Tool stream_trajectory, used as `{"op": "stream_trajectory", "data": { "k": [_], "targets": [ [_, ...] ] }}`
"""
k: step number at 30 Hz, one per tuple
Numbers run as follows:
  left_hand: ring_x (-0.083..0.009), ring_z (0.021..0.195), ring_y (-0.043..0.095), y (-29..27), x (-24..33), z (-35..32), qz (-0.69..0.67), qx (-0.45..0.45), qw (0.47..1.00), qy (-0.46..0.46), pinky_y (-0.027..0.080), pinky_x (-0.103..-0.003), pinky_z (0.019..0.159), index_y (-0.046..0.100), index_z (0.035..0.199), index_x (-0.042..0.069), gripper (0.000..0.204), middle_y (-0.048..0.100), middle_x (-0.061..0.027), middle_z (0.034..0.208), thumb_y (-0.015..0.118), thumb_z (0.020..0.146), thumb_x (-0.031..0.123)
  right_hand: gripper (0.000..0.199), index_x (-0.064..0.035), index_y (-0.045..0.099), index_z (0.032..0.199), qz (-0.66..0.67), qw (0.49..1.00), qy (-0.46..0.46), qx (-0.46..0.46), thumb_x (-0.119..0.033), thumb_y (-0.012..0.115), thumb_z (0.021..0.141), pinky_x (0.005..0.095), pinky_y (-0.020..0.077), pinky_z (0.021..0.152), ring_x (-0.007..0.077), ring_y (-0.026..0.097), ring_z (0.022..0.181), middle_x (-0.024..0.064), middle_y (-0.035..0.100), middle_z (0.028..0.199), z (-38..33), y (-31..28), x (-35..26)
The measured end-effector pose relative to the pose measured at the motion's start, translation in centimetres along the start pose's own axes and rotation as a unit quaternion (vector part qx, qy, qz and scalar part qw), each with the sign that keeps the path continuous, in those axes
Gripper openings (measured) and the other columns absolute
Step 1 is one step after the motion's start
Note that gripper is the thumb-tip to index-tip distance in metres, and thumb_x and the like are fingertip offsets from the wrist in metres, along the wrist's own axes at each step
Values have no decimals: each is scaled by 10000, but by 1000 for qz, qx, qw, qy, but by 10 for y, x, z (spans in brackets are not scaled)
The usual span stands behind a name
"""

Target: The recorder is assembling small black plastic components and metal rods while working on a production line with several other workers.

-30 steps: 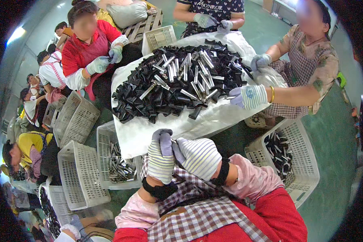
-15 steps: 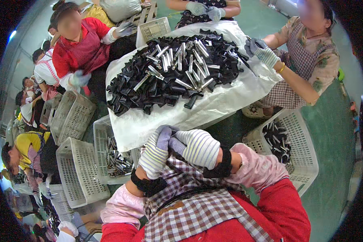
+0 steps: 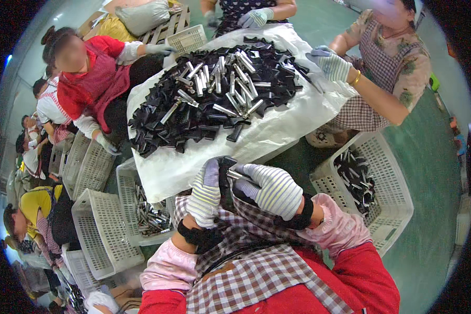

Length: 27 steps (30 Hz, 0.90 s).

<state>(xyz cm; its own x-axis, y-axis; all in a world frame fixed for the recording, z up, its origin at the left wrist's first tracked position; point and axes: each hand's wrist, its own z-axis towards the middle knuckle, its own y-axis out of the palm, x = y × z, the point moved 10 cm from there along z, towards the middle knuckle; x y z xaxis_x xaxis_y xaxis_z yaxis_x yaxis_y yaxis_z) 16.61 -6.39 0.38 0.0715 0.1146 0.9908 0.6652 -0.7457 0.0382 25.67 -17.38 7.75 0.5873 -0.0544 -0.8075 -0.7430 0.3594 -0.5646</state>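
Step in hand, as judged: fitting two small parts together. The left hand (image 3: pixel 205 192) in its striped glove has its grip closed on a black sleeve piece (image 3: pixel 226 175); the right hand (image 3: pixel 275 189) pinches a silver metal piece (image 3: pixel 234 175) against it. Both are raised close to the chest, just short of the table (image 3: pixel 277 131), wrists bent inward. Next move calls for straight alignment.

We see a short silver metal tube (image 3: pixel 234 175) pushed partly into a slim black plastic sleeve (image 3: pixel 226 170), the pair held close to our chest, the sleeve standing nearly upright, the tube lying crosswise.
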Motion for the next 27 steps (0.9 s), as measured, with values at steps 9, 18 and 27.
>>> {"op": "stream_trajectory", "data": {
  "k": [9,18,27],
  "targets": [
    [-90,494,475,-60,10,2,80,110,989,-65,397,-239,476,588,1145,66,434,532,-2,608,399,1002,429,210,-22,612,1095,-35,923,257,285,-71,546,901,341,491,816,306,638,889,176,662,1028,-101,-143,190],
    [-230,784,599,-59,30,50,395,38,909,131,493,-342,696,582,1155,70,447,625,-124,968,524,936,455,395,-51,581,1236,-376,800,458,-97,-254,527,901,403,460,908,344,583,1105,206,593,1212,-241,-176,400],
    [-337,883,622,59,39,90,677,-24,715,173,494,-453,769,590,1115,93,459,617,-151,1010,667,806,424,330,-9,629,1103,-190,920,311,141,-250,567,887,391,483,834,322,638,938,194,658,1037,-129,-173,250]
  ]
}}
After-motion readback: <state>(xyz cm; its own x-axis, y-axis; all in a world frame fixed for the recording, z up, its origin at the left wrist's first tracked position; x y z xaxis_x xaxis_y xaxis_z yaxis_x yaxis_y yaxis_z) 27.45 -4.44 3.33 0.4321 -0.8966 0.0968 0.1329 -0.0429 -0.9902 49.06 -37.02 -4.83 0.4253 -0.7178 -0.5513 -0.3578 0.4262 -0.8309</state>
